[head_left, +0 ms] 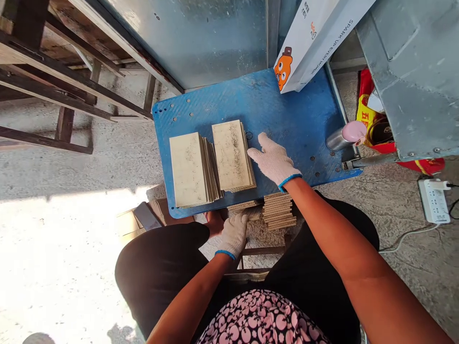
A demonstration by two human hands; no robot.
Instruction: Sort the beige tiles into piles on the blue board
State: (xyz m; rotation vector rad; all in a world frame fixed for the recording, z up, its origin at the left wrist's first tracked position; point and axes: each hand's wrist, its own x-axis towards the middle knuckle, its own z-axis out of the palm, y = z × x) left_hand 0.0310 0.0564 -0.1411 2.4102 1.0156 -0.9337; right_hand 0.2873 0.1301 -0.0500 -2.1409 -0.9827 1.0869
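Two stacks of thin, cream-coloured boards lie on a blue platform: a thicker, fanned left stack (187,169) and a lower right stack (231,155) with dark specks. My right hand (274,161), in a white knitted glove with a blue cuff, reaches over the platform just right of the lower stack. Its fingers are stretched out and hold nothing visible. Below the platform's front edge, my gloved left hand (233,236) has its fingers curled down beside some thin boards (244,206). What is in its grasp is hidden. More boards (278,211) are piled between my knees.
At the platform's (294,134) back stands a white box (315,43); a metal cup (339,139) with a pink lid is at its right. A grey metal surface (416,71) juts in at right. Wooden frames (71,95) stand left, and a power strip (433,200) lies at right.
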